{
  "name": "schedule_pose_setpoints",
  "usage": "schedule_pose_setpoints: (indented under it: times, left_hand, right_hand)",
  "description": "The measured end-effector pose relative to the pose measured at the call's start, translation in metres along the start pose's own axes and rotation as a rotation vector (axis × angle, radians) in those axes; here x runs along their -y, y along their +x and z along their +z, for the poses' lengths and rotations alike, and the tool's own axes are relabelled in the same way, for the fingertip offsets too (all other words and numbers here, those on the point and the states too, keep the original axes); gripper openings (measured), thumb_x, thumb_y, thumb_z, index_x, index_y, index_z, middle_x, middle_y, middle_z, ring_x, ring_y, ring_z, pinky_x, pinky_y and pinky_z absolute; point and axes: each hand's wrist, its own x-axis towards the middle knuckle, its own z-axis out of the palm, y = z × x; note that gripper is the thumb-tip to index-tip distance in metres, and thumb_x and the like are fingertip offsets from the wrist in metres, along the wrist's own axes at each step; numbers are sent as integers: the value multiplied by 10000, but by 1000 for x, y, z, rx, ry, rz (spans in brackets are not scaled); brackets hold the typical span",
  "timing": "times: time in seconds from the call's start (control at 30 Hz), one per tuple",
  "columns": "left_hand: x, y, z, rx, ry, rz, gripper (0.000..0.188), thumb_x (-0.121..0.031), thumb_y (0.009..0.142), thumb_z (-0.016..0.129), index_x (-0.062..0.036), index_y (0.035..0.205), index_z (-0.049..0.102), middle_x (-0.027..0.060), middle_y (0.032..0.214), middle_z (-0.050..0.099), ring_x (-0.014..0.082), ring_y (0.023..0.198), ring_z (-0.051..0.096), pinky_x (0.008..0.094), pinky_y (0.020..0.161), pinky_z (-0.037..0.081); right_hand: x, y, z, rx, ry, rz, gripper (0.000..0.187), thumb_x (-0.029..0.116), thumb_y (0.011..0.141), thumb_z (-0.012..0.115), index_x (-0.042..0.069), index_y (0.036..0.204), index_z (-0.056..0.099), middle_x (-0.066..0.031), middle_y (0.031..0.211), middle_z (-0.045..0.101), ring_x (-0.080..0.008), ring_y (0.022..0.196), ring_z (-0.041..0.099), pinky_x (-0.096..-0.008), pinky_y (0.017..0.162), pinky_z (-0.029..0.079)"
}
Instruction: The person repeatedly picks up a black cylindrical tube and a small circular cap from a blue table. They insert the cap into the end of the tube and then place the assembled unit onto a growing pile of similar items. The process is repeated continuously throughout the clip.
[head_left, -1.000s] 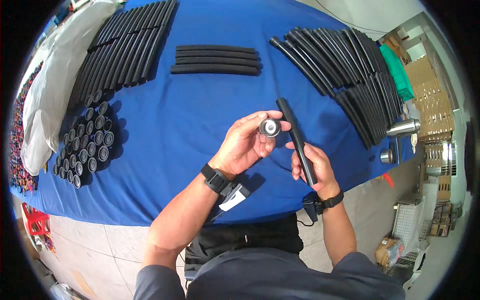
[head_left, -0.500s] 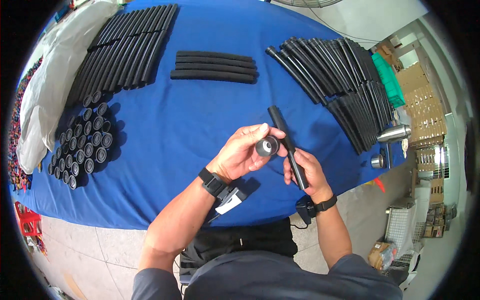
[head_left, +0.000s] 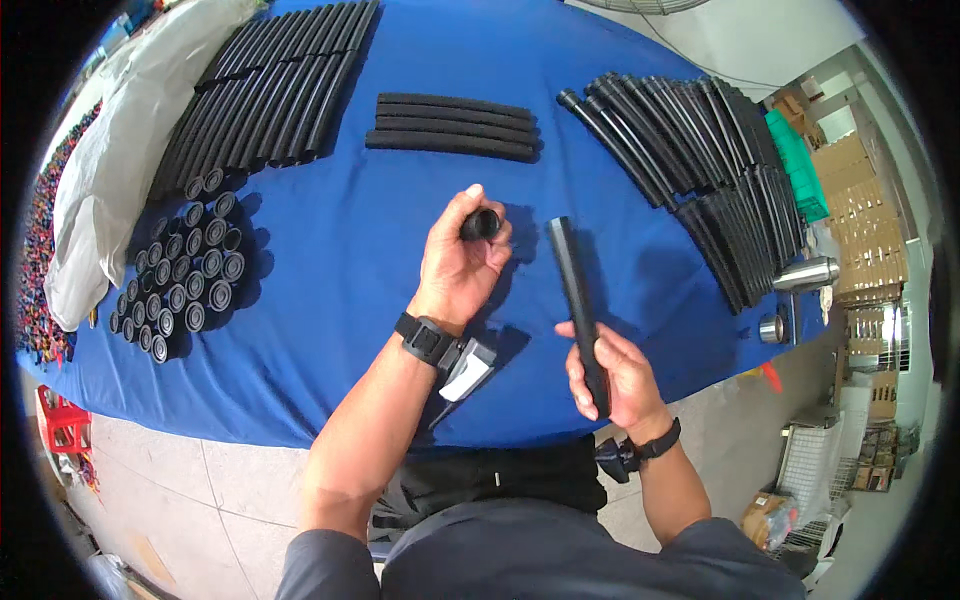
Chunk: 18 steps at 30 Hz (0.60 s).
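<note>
The black tube (head_left: 573, 290) stands tilted over the desk (head_left: 330, 330), its lower end in the right hand (head_left: 625, 382), thumb and fingers wrapped firmly around it. Just left of it, well apart from the tube, a short black cup-shaped piece (head_left: 482, 225) sits in the left hand (head_left: 462, 262), fingers curled about it, open mouth upward. From where I stand, the step seems to be handling these two as a pair, unjoined; any next move with both calls for steady grips and care with alignment. Beyond lie foam-like black rods (head_left: 450, 130), with round black caps (head_left: 220, 294) left and more tubes (head_left: 625, 150) right.
</note>
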Motion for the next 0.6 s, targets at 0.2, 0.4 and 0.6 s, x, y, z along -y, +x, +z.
schedule_pose_setpoints:
  times: [0.2, 0.4, 0.6]
  left_hand:
    - [0, 2, -7, 21, 1, 46, 320, -400, 976, 713, -87, 934, 657, 16, 792, 608, 105, 628, 521, 249, 453, 352]
    - [3, -2, 0, -32, 88, 7, 547, -600, 978, 623, -56, 985, 682, 24, 782, 539, 135, 656, 472, 260, 527, 376]
    - [4, 0, -1, 45, -2, -29, 636, -663, 1006, 511, -58, 931, 695, 23, 747, 515, 167, 677, 516, 322, 595, 436]
  right_hand:
    - [-20, 8, 26, 59, -35, 81, 553, 422, 1091, 498, 10, 1460, 481, -40, 847, 590, -84, 563, 551, -227, 448, 453]
    - [-19, 10, 23, 98, -1, 80, 573, 444, 1083, 508, 7, 1453, 488, -42, 841, 592, -91, 562, 558, -225, 445, 452]
    - [-26, 12, 26, 90, 41, 120, 567, 444, 1083, 506, 6, 1442, 491, -48, 838, 599, -102, 549, 563, -237, 430, 454]
